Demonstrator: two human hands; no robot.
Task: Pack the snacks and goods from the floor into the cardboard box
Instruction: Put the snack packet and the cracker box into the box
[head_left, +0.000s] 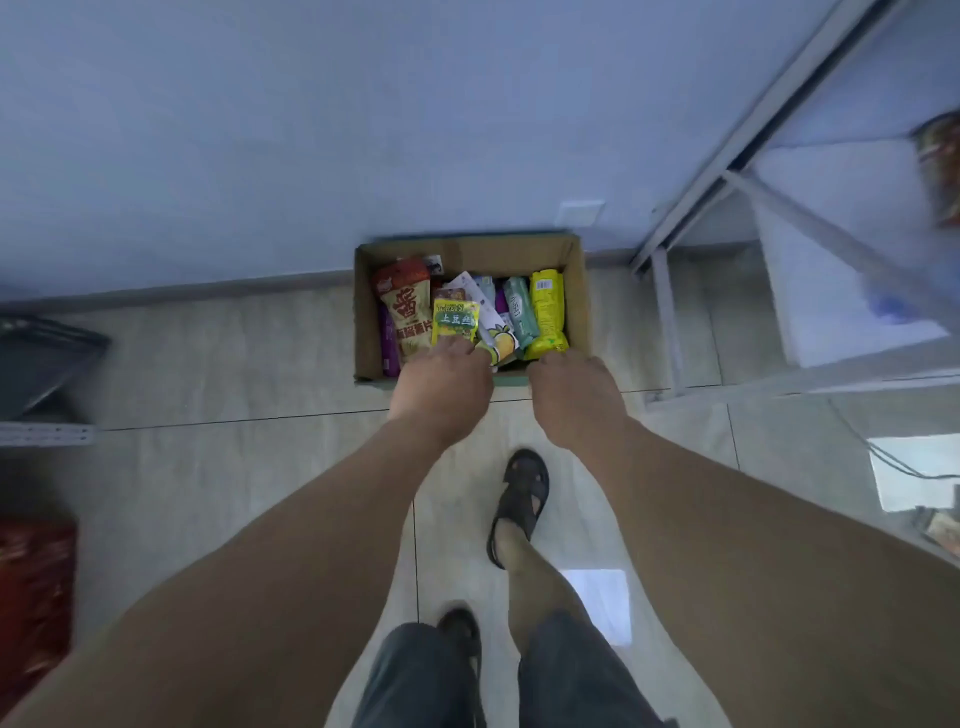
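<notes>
Both hands lowered packets into the cardboard box (576, 291): left hand (441, 384) pinched a yellow packet (455, 321) (at 11 o'clock), right hand (574, 400) gripped a long yellow pack (546, 306); laying them flat would have saved room.

both hands' fingertips hidden, shelf (810, 156) blurred

Matt brown corrugated card is being shown by the cardboard box (575, 291). Glossy plastic film is being displayed by the snack packets, among them the yellow-green packet (455, 318) and the red chip bag (407, 306). Smooth, faintly shiny tile is being presented by the floor (249, 358). Pale painted metal is being shown by the shelf frame (670, 322). Matt dark sandals (524, 493) are being worn.
</notes>
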